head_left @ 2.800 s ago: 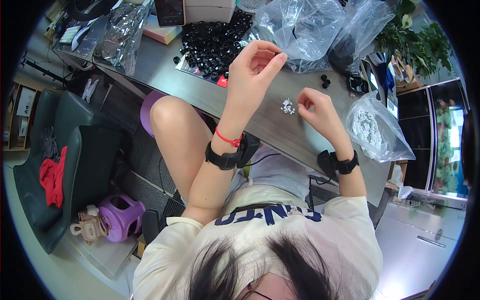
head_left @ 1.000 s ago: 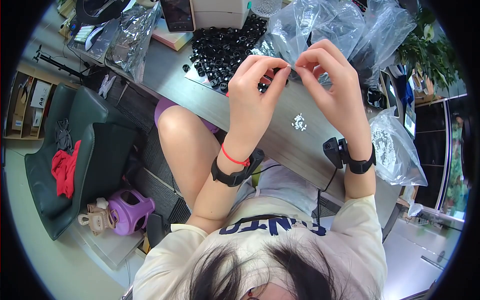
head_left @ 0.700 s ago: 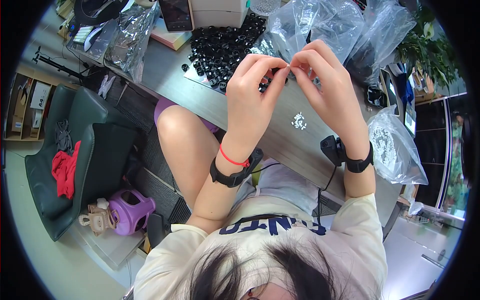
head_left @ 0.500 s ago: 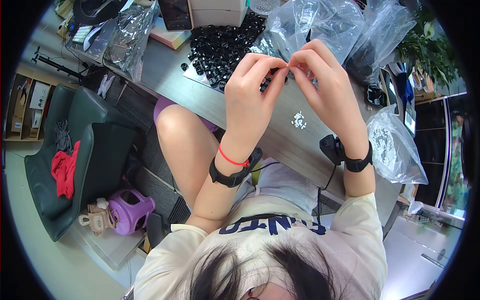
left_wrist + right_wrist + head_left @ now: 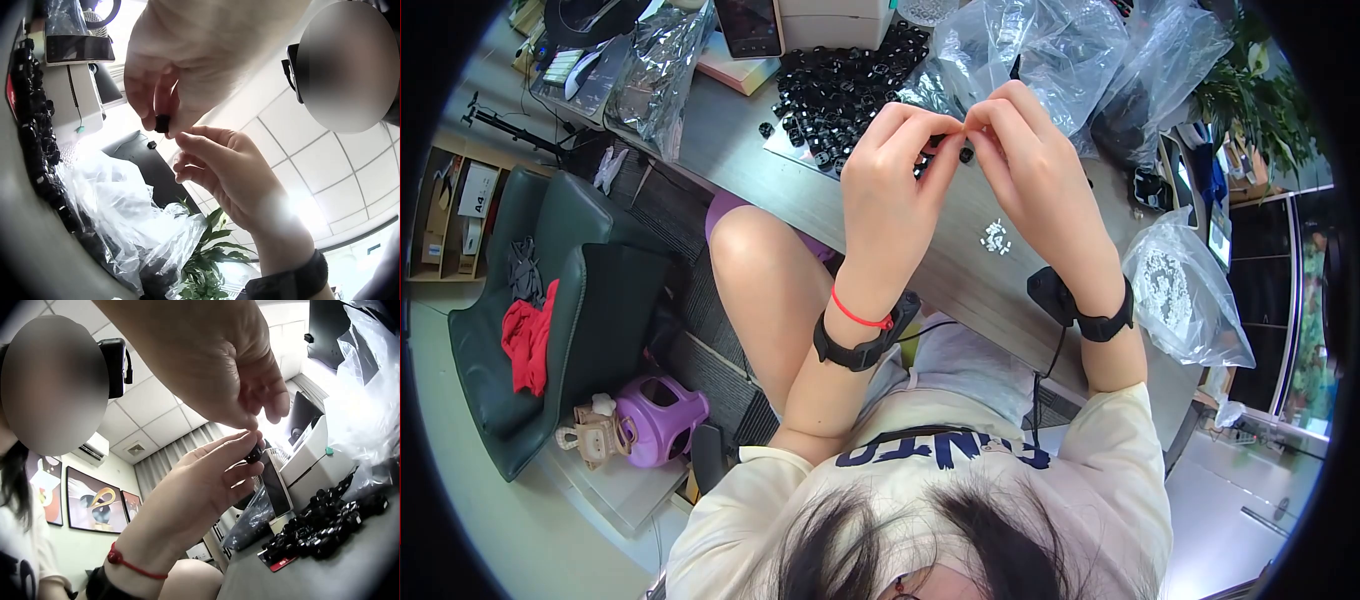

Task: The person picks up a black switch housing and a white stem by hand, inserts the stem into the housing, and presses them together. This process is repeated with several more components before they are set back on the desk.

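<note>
My left hand (image 5: 890, 190) is raised over the desk and pinches a small black plastic piece (image 5: 162, 123) between thumb and fingers. The same piece (image 5: 253, 454) shows dark at those fingertips in the right wrist view. My right hand (image 5: 1030, 160) meets it, thumb and forefinger pinched together right at the left fingertips. What tiny piece the right fingertips grip is hidden by them. Below the hands lies a little pile of white pieces (image 5: 996, 237) on the desk. Behind the left hand spreads a heap of black pieces (image 5: 840, 95).
A clear bag of white pieces (image 5: 1165, 290) lies at the desk's right side. Large clear plastic bags (image 5: 1030, 50) stand at the back. A phone (image 5: 750, 28) leans against a white box (image 5: 835, 25), near a pad of coloured paper (image 5: 735, 68).
My right hand has left the white pile and risen to the left hand's fingertips. Over the last second both hands shift slightly left together, fingertips staying close.
</note>
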The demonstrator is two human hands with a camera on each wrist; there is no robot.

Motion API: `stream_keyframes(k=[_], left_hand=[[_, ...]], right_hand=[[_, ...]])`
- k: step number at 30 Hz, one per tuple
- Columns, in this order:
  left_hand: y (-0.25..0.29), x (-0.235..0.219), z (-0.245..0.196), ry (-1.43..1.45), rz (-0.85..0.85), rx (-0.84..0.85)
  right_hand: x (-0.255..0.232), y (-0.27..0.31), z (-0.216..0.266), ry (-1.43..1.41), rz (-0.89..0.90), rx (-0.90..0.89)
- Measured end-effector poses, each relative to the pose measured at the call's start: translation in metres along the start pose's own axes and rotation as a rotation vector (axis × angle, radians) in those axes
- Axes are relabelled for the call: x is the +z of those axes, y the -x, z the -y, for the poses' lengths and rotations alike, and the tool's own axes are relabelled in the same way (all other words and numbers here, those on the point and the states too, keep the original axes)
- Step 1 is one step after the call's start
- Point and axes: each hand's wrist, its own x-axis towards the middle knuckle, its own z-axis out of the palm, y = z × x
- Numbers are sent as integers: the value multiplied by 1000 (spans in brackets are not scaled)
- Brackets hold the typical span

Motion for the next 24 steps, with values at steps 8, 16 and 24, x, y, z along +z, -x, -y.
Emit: stream_keyframes(k=[8, 16, 24], left_hand=[[-1, -1, -3, 23, 13, -60], [-4, 1, -2, 122, 45, -115], [-6, -4, -5, 622, 44, -365]], right_hand=[[4, -1, -2, -69, -4, 25], [-4, 0, -11, -169, -34, 66], [-25, -5, -11, -290, -4, 137]])
